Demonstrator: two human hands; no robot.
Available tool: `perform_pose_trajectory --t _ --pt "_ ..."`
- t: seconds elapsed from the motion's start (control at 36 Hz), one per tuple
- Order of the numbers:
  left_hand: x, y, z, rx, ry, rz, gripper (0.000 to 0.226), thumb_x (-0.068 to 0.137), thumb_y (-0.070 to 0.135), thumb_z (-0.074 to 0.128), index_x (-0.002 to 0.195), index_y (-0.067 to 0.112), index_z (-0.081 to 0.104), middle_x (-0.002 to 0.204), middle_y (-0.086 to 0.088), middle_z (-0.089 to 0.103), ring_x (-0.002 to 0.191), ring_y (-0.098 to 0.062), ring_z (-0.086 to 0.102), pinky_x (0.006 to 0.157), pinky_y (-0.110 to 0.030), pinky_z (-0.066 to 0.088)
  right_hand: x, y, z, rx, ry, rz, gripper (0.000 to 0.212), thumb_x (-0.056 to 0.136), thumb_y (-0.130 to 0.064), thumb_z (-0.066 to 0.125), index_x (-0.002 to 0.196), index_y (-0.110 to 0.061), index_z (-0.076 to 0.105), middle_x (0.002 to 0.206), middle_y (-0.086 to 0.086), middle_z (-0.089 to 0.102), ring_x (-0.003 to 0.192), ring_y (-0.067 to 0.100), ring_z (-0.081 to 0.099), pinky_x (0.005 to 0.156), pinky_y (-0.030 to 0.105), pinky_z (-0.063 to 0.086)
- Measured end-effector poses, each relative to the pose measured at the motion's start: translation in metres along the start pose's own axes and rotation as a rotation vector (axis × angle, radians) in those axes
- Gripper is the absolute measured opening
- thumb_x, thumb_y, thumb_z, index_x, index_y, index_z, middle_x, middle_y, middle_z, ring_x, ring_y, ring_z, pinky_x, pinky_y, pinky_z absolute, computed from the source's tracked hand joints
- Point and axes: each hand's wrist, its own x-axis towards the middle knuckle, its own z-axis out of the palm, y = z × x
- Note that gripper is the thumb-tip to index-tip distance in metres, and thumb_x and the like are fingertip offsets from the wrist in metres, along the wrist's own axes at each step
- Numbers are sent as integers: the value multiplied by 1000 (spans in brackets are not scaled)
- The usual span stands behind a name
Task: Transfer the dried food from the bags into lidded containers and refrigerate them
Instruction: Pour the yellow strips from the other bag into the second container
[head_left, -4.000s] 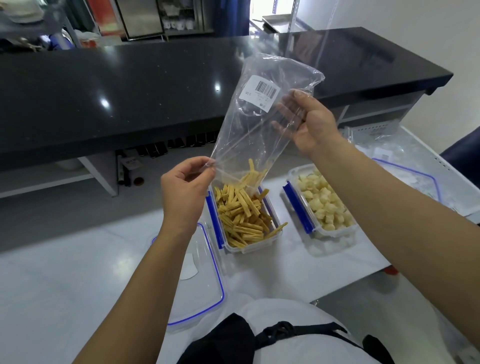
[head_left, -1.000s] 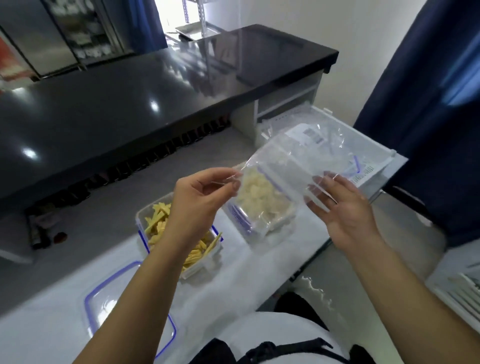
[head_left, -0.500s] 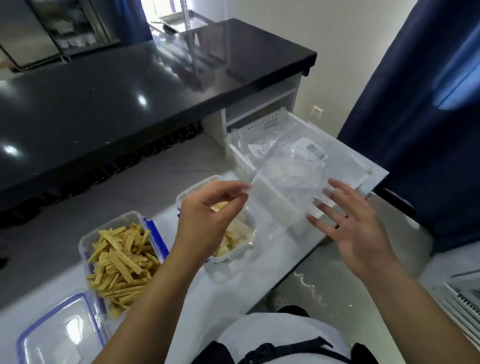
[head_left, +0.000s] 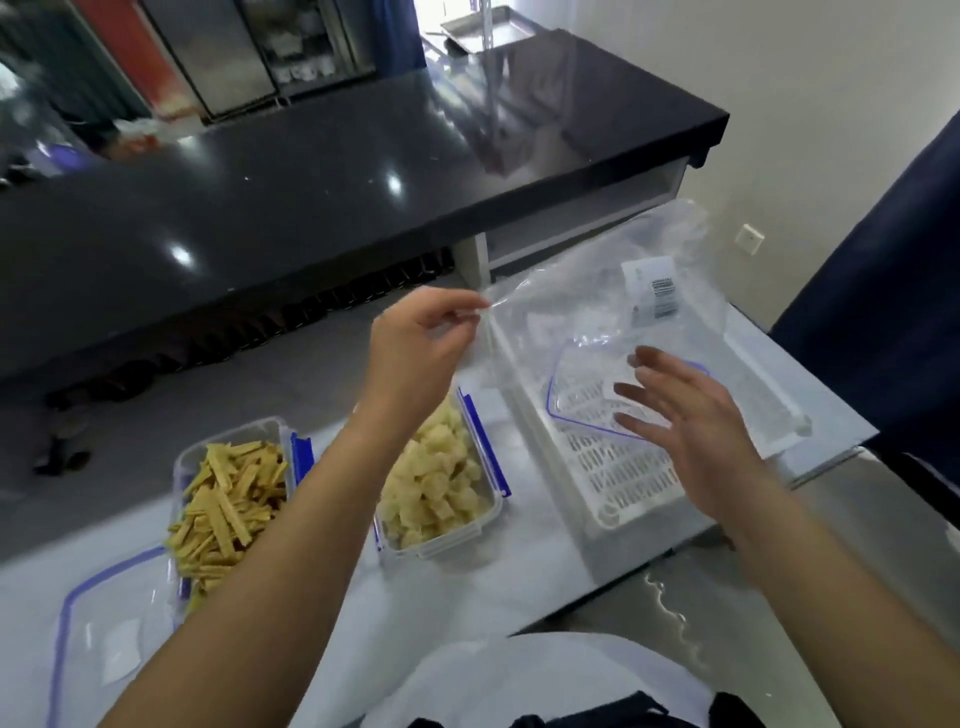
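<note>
Your left hand (head_left: 415, 353) pinches one corner of the empty clear bag (head_left: 597, 306) between thumb and forefinger, holding it up over the bench (head_left: 519, 571). The bag hangs to the right from that pinch, its barcode label (head_left: 655, 288) toward its far end, above the white slotted basket (head_left: 623, 478). Your right hand (head_left: 691, 421) is under the bag's near edge with fingers (head_left: 631, 389) spread and straight; whether they touch the plastic, you cannot tell.

A clear lid (head_left: 582, 389) with a blue rim lies tilted in the basket, seen through the bag. Just left of the basket stands the tub (head_left: 441, 493) of pale chunks, uncovered, blue clips out at its sides. Further left, partly behind your left forearm, the tub (head_left: 228, 499) of yellow strips stands open too. A second lid (head_left: 109, 634) lies flat at the bench's near left, touching that tub's corner.
</note>
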Motion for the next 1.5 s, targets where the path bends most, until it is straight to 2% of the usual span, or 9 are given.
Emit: perform_pose_trajectory --t 0.36,0.53,0.75,0.92,1.11,1.19,1.31,1.39,1.5 --pt "50 -5 61 453 -38 -38 26 100 10 56 115 16 75 103 6 62 96 -16 62 87 -40 56 68 -3 -22 -279 -125 36 34 93 -18 69 126 -11 66 117 0 69 109 18 66 96 39 55" --pt "19 -3 38 462 3 -100 30 99 6 56 119 19 74 100 3 57 90 -15 58 82 -40 56 65 -7 -18 -442 -131 -238 36 91 -12 69 126 -18 66 109 -10 68 102 1 63 90 25 53" --pt "-15 13 12 380 -125 -321 47 98 -1 44 116 31 73 100 1 50 94 -18 61 75 -23 49 58 -3 11 -797 -428 -749 89 85 -18 78 149 -50 26 154 -13 30 140 2 31 108 24 37" --pt "-30 22 19 397 -223 -231 39 99 1 48 118 25 72 101 0 48 94 -16 57 76 -17 44 33 -10 43 -495 -757 -405 76 81 -34 80 141 -56 40 148 -27 35 129 -5 46 90 20 54" --pt "-30 15 26 322 -125 -128 22 95 18 67 111 30 74 102 7 53 94 -4 55 78 -11 42 31 -13 53 -309 -656 -190 44 86 1 73 122 -24 71 120 4 69 104 23 71 79 44 62" --pt "-24 11 25 247 -98 -141 57 83 31 81 134 39 58 129 13 45 118 -5 48 97 -19 41 37 -23 38 -245 -674 -96 33 88 7 67 117 -9 72 117 16 70 102 32 71 75 49 62" --pt "-10 10 25 -32 -484 -289 99 74 30 89 148 55 29 155 18 35 138 -7 40 113 -40 41 43 -41 13 -301 -813 -81 25 88 11 62 107 0 74 114 11 72 104 34 70 77 50 62" --pt "-6 7 35 -246 -676 -359 77 81 15 83 146 30 46 132 5 65 123 -15 61 107 -47 49 50 -52 -1 -355 -877 -61 26 88 11 61 106 -1 76 121 10 70 107 36 68 79 51 61" --pt "0 -2 57 -166 -572 -338 25 89 12 74 113 20 73 102 -7 76 100 -30 71 96 -53 55 55 -59 -12 -391 -755 -57 28 89 5 65 114 -5 73 118 10 72 103 32 71 79 48 61"
